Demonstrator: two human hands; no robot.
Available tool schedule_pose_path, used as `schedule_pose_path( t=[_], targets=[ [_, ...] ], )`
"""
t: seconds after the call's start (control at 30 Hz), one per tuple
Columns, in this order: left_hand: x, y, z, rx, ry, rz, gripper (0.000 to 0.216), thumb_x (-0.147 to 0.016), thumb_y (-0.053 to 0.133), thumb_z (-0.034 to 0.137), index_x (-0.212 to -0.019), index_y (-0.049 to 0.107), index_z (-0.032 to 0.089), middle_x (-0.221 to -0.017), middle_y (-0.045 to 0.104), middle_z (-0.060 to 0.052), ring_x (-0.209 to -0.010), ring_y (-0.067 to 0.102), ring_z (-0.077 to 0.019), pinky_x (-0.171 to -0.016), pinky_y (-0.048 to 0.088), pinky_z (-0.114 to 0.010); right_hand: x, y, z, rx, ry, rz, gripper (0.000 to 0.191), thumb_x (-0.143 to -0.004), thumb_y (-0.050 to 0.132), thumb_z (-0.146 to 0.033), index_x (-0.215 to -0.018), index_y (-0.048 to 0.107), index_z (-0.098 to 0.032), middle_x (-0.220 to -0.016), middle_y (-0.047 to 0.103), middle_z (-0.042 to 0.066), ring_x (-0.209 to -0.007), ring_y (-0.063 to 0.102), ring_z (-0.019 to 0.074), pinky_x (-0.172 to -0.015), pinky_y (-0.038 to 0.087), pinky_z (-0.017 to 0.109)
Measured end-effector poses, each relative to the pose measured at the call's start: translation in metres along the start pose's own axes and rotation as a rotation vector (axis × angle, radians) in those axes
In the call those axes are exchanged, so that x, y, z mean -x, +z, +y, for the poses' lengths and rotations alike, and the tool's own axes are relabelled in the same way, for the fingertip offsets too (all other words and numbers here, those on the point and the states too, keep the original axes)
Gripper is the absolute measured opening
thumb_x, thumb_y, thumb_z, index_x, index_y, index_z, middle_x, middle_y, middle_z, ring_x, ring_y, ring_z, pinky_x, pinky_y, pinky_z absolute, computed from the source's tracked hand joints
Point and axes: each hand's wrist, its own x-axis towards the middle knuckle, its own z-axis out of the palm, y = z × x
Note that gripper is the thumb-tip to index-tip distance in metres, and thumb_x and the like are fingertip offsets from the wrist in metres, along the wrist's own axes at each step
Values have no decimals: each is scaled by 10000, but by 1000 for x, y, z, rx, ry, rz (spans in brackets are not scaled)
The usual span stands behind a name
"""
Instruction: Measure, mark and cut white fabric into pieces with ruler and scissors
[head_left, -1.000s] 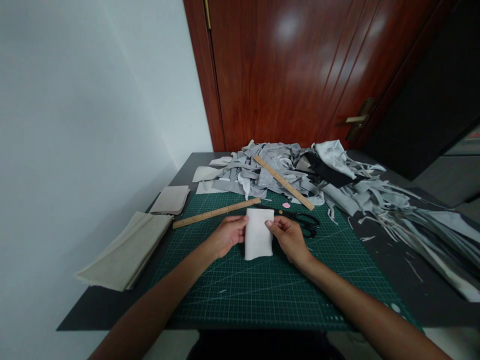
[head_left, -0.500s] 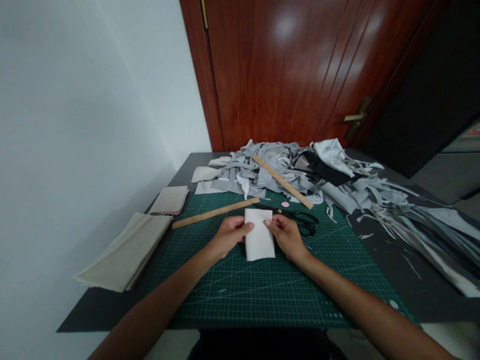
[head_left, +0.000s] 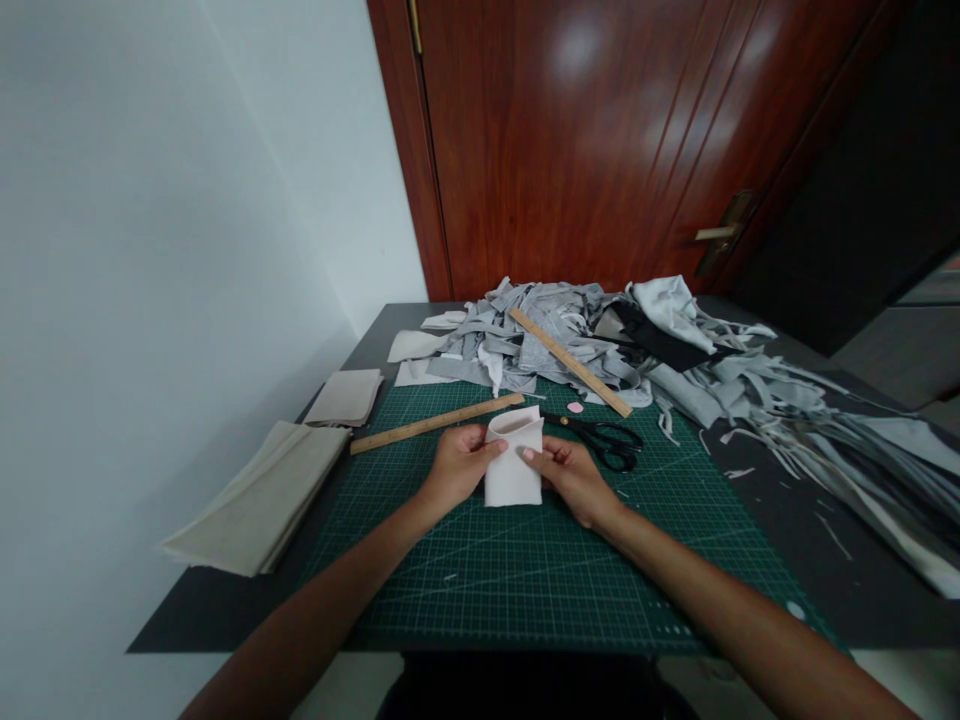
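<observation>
A small folded piece of off-white fabric (head_left: pixel 514 477) is held up over the green cutting mat (head_left: pixel 525 590). My left hand (head_left: pixel 459 462) pinches its left edge, thumb in front and fingers behind. At the right edge my right hand (head_left: pixel 574 475) grips it the same way, its thumb lying on the front face. The upper edge bows apart, showing a gap between the layers. Just behind my right hand lie black-handled scissors (head_left: pixel 611 442), their blades partly hidden by the fabric.
A wooden ruler (head_left: pixel 431 425) lies on the mat, another ruler (head_left: pixel 570 362) on a heap of grey fabric scraps (head_left: pixel 517 340). Folded cloth stacks (head_left: pixel 255 500) sit at the left by the wall. Fabric strips (head_left: pixel 862 450) spread along the right; a pink piece (head_left: pixel 575 407) lies near the scissors.
The fabric's upper edge has opened from flat into a loop, and its lower end has come up slightly. Both hands keep their hold; the whole view has shifted a little.
</observation>
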Motion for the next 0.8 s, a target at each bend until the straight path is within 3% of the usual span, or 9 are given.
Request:
schedule_pose_path(
  t=[0.23,0.47,0.6,0.8],
  targets=[
    [-3,-3,-2,-78,1,-51,385,-761,819,471,-839,728,105,-794,729,-65,-688,638,-168,-617,484,-256,-6,-10,11,205,-97,55,467,-750,788,-652,-717,727,-190,-658,706,5,-585,585,171,-556,468,292],
    [-3,-11,5,-2,-140,-248,483,-709,852,550,-858,735,106,-752,715,-51,-623,632,-152,-566,504,-256,-8,-15,11,182,-112,64,432,-772,785,-626,-807,752,-197,-683,716,12,-577,589,176,-540,452,291],
    [-7,-14,6,38,-116,-220,427,-686,880,469,-893,760,116,-810,743,-60,-672,651,-161,-607,508,-259,-9,-12,7,144,-151,24,360,-795,787,-563,-912,789,-222,-782,767,19,-643,638,196,-595,493,305],
    [-7,-9,6,152,-78,-96,213,-686,848,241,-874,792,157,-833,754,-45,-742,648,-157,-706,490,-264,-11,-17,3,235,-276,-48,235,-886,700,-437,-1009,805,-267,-986,798,39,-881,706,243,-825,545,373]
  ],
)
